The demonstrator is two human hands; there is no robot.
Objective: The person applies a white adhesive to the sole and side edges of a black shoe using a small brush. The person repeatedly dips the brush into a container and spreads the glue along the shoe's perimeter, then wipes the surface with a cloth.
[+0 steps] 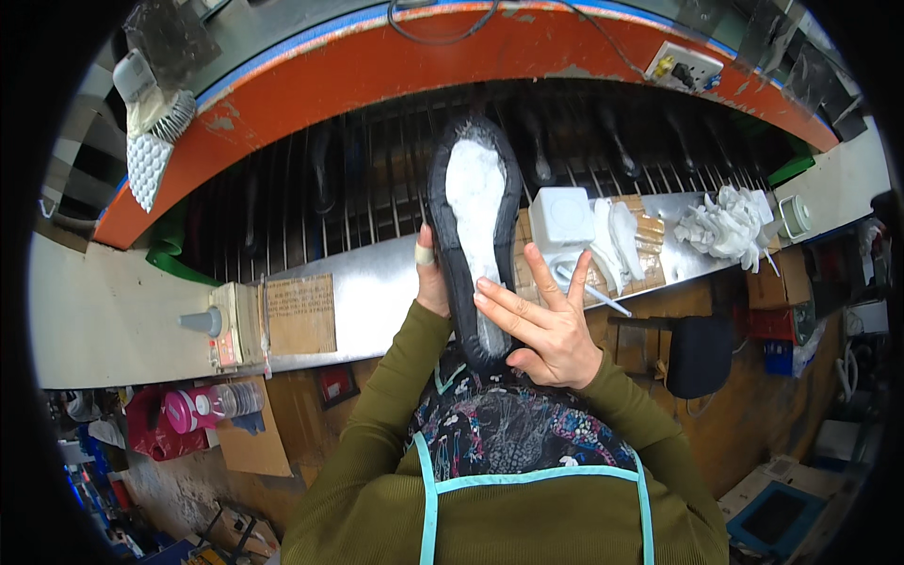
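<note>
A black shoe (516,217) is held sole side up before me, its toe pointing away. White padding (474,184) covers the middle of its underside. My left hand (431,275) grips the shoe's left edge; a pale wrap circles the thumb, and the other fingers are hidden beneath. My right hand (551,325) has its fingers spread, with fingertips touching the narrow end of the padding near the heel. Just beyond that hand are a white square container (562,217), white curved pads (617,243) on cardboard, and a white-handled tool (607,301) whose head is partly hidden.
Behind the shoe runs a dark rack of metal bars (367,188) under an orange panel (311,118); other dark shoes show dimly there. Crumpled white material (723,228) lies at the right. Flat cardboard (299,314) and a grey cone-shaped piece (201,321) stand left. A black chair (699,356) is lower right.
</note>
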